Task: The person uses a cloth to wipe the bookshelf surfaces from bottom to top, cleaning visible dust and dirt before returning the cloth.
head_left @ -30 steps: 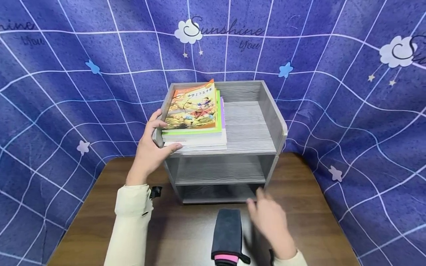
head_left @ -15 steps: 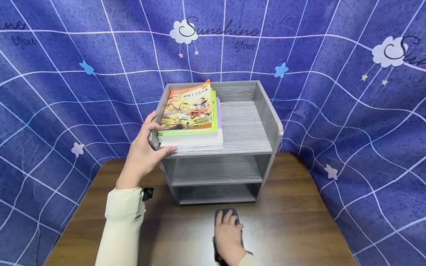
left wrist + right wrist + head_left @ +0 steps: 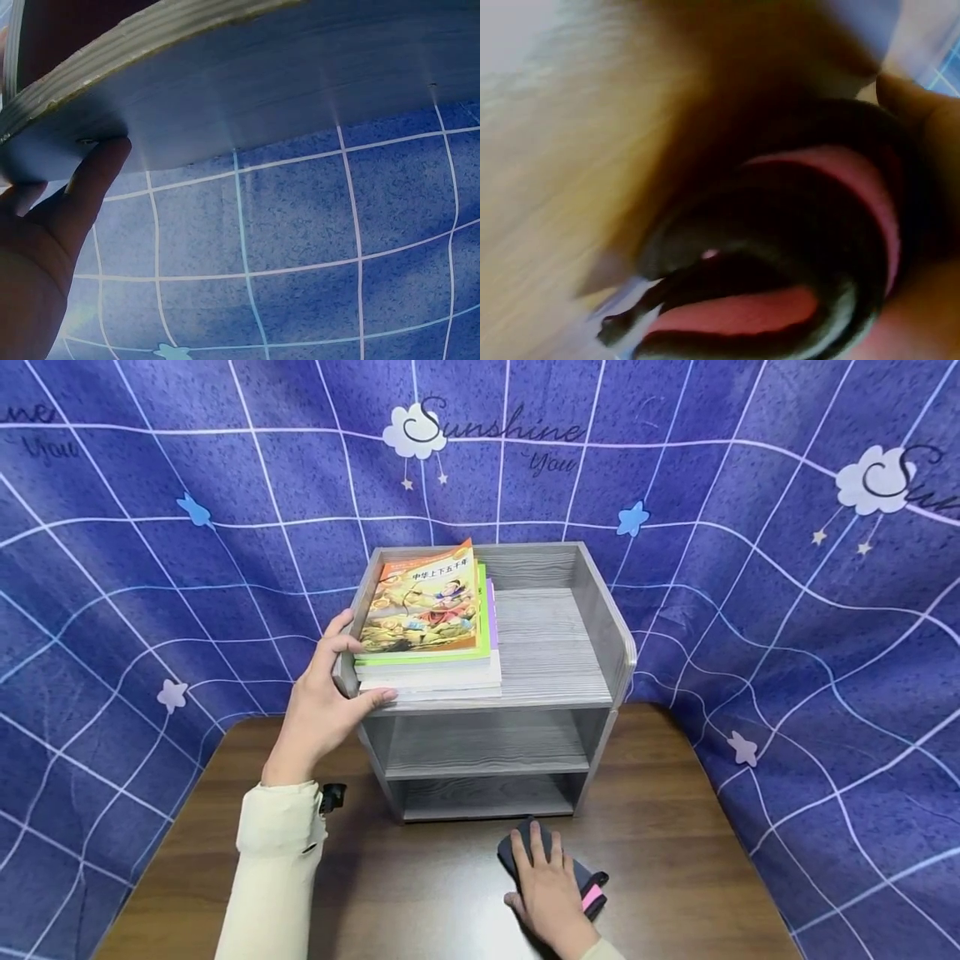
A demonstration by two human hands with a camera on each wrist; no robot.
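Observation:
My left hand (image 3: 318,706) grips the front left side of a grey wooden desktop shelf (image 3: 551,643). Its thumb lies across the front, by a stack of books; in the left wrist view the fingers (image 3: 94,184) press the side panel's outer face. An orange illustrated book (image 3: 427,606) tops the stack, over green-edged, purple and white ones. Spread fingers of my right hand (image 3: 551,893) lie on a dark grey soft pouch (image 3: 582,870), slanted on the table before the shelf. Its pink-trimmed open end (image 3: 780,217) shows, blurred, in the right wrist view.
The shelf stands on a brown wooden table (image 3: 675,860), with two lower compartments (image 3: 487,739) facing me. Close behind and on both sides hangs a blue curtain (image 3: 750,568) printed with grid lines, clouds and stars.
My right hand has come in from the right onto the pouch, and the pouch has turned from upright to slanted, its pink end now towards the right. The left hand keeps its grip.

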